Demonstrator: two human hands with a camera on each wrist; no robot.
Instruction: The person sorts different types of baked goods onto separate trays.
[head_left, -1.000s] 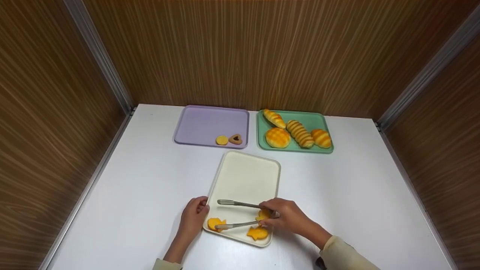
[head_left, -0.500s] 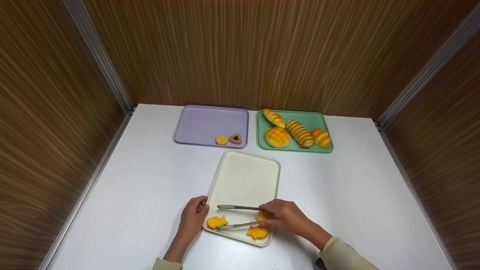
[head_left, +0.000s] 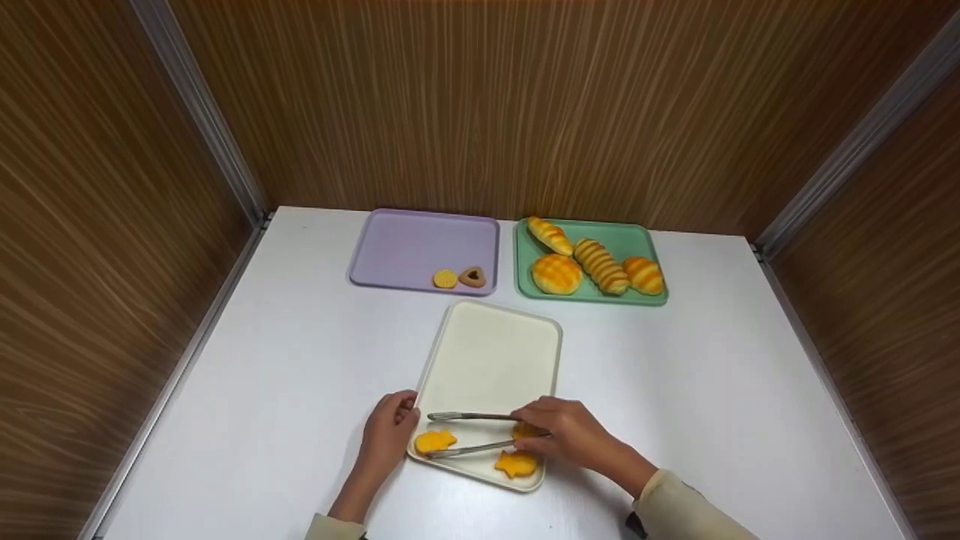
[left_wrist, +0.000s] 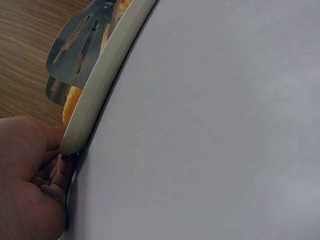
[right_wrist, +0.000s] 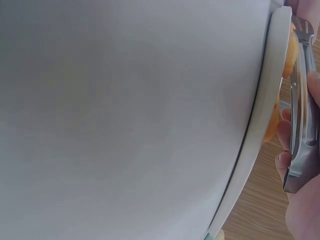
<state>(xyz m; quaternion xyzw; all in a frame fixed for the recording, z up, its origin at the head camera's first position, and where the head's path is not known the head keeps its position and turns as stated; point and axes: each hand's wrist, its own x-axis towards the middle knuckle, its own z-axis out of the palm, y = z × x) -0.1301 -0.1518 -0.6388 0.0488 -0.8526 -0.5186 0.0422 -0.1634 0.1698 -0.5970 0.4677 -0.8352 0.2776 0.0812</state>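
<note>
My right hand [head_left: 562, 431] grips a pair of metal tongs [head_left: 476, 416] over the near end of the cream tray [head_left: 495, 352]. The tongs' arms are spread apart and point left. Their tips lie on either side of a yellow fish-shaped piece [head_left: 433, 442] in the near left corner, the nearer tip close against it or overlapping it. A second fish-shaped piece [head_left: 516, 464] lies near the right corner, and a third [head_left: 525, 430] is partly hidden under my right hand. With thumb and fingers my left hand [head_left: 390, 429] holds the tray's left rim [left_wrist: 82, 125].
Behind the cream tray stands a lilac tray [head_left: 420, 247] with a round yellow biscuit [head_left: 445, 279] and a heart-shaped biscuit [head_left: 472, 277]. To its right, a green tray [head_left: 634, 238] bears several bread rolls [head_left: 556, 274]. Wood-grain panels [head_left: 480, 105] enclose the white table [head_left: 285, 330].
The tongs have shifted slightly left, and their farther arm has come nearer to me. The left fish-shaped piece has turned a little beside the tongs. My left hand keeps its hold on the tray.
</note>
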